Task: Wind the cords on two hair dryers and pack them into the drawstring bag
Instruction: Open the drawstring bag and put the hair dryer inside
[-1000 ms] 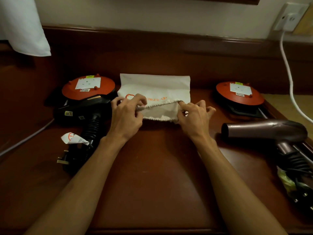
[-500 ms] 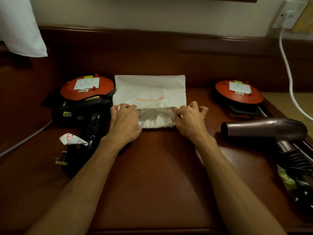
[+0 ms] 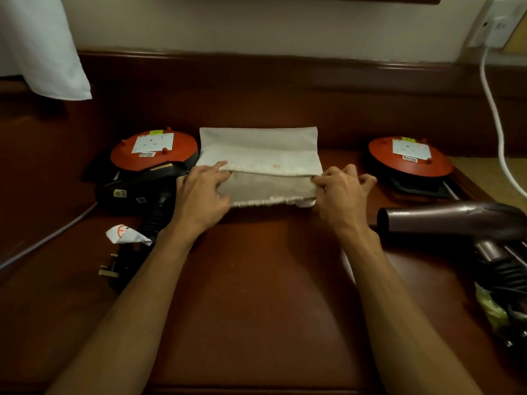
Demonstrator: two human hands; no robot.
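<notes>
A white drawstring bag [image 3: 259,151] lies flat at the back middle of the dark red table, its mouth toward me. My left hand [image 3: 199,195] and my right hand [image 3: 338,192] pinch the two sides of the mouth and hold the upper layer lifted off the lower one. A black hair dryer [image 3: 137,192] lies to the left with its cord wound on the handle and its plug [image 3: 109,270] at the near end. A brown hair dryer [image 3: 453,219] lies to the right, its coiled cord [image 3: 510,277] beside the handle.
Two orange cord reels stand at the back, the first reel [image 3: 154,151] on the left and the second reel [image 3: 410,156] on the right. A white cable [image 3: 496,121] hangs from a wall socket [image 3: 496,22]. White cloth [image 3: 40,44] hangs top left. A grey cable [image 3: 45,240] crosses the left edge.
Both hands have moved apart along the bag's mouth, from its middle to its two sides, and the mouth now gapes wider with the upper layer raised.
</notes>
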